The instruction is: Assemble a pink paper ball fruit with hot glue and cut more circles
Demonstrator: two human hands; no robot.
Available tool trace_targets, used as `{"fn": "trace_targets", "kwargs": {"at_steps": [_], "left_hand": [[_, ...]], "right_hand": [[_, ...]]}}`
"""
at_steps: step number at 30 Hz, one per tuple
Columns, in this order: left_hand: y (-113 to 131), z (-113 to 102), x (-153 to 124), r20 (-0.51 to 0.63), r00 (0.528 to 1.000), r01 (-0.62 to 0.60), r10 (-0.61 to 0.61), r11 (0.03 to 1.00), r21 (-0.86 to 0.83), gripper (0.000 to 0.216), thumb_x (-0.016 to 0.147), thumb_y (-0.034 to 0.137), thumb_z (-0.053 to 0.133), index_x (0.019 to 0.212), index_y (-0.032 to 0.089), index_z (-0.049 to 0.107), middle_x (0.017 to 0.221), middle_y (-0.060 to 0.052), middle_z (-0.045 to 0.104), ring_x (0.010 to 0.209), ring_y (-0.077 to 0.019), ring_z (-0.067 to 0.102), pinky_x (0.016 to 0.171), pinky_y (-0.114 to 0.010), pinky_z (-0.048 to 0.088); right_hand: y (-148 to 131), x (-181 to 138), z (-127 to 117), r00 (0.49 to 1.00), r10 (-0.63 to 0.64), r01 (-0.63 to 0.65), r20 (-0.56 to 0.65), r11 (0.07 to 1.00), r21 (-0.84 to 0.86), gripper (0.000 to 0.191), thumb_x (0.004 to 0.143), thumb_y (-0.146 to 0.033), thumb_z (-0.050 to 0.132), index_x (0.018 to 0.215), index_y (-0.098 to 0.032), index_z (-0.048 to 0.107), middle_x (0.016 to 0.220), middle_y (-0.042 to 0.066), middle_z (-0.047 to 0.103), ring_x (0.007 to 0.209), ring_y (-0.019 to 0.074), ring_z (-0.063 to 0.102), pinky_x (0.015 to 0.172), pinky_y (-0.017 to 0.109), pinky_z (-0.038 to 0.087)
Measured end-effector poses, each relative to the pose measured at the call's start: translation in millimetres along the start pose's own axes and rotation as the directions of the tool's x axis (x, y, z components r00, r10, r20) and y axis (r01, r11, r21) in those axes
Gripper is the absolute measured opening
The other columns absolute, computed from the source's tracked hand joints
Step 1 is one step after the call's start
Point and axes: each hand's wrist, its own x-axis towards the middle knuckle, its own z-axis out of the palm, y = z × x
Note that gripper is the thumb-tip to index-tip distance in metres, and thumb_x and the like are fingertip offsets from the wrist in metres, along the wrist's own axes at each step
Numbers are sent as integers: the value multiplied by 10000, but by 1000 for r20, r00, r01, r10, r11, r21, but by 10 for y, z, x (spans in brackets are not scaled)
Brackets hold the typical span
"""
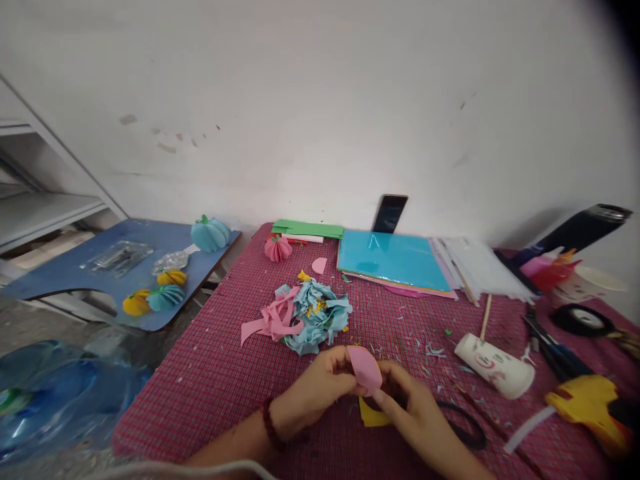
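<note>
Between my two hands is a folded piece of pink paper (366, 368) with a curved edge. My left hand (327, 380) pinches it from the left, thumb in front. From the right, my right hand (407, 400) grips its lower edge between thumb and fingers. A piece of yellow paper (373, 415) lies on the table just below them. Beyond my left hand sits a heap of crumpled blue paper scraps (320, 313) with pink paper strips (280, 317) beside it. Farther back lie a small pink paper piece (319, 265) and a pink paper pumpkin (278, 249).
A blue folder (393, 260) and a phone (390, 213) are by the wall. On the right are a paper cup (495, 365), scissors (557, 347), a yellow glue gun (590, 407) and a black tape roll (583, 320). Paper pumpkins (210, 233) stand on the blue side table (105, 243).
</note>
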Motion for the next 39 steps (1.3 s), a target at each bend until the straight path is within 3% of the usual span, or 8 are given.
{"fn": "trace_targets", "kwargs": {"at_steps": [4,8,13,22,29,33,35,39], "left_hand": [[-9,-28,15,-88,996,-15,26,992,124,200,664,196,632,849,125,653,770,-35,667,638,-115,578,619,-246,457],[-7,-83,4,-100,987,-88,122,953,291,143,714,273,638,701,155,558,594,33,544,464,-72,420,472,-215,316],[12,-71,-27,-17,974,-201,227,895,399,252,699,288,693,591,172,498,550,62,456,514,-75,363,515,-216,282],[74,-54,-142,172,942,-336,290,781,527,305,763,394,647,591,153,575,566,36,477,563,-111,380,552,-253,280],[213,-80,-139,-7,857,-457,516,764,455,279,865,401,515,685,188,502,599,38,433,602,-130,373,564,-264,285],[141,-177,-113,37,904,-416,426,856,306,199,753,347,661,776,176,562,576,57,489,500,-95,394,509,-234,313],[93,-241,-96,83,927,-375,366,900,221,221,677,301,731,712,162,562,577,45,526,486,-82,433,494,-218,334],[94,-334,-64,46,948,-318,316,947,52,274,714,376,722,741,161,555,607,26,573,481,-77,482,465,-194,372]], "right_hand": [[57,-10,62,999,-15,14,-40,1000,-22,300,896,-455,547,814,-177,625,716,22,584,640,153,515,586,260,417],[99,-11,87,999,-22,25,-47,997,66,377,894,-512,523,716,-183,571,657,6,535,614,143,487,575,263,404],[97,35,47,1000,-20,20,-3,981,194,356,823,-533,601,836,-177,603,695,5,579,617,138,529,589,263,443],[-182,92,-81,995,-45,34,85,992,124,281,717,-408,729,705,-155,607,601,-39,562,530,90,471,499,205,359],[-459,340,118,992,-91,107,-92,976,190,413,759,-561,672,805,-167,558,587,-47,566,466,72,451,466,205,343],[-577,344,157,979,-79,118,-190,972,205,417,702,-549,726,743,-178,542,539,-69,537,453,62,425,469,209,346],[-628,284,124,976,-63,105,-208,975,198,413,673,-523,758,757,-176,551,558,-67,559,474,67,462,497,216,382],[-657,219,63,979,-31,65,-200,983,169,418,666,-532,745,772,-173,560,558,-65,564,468,72,480,488,220,392]]}}
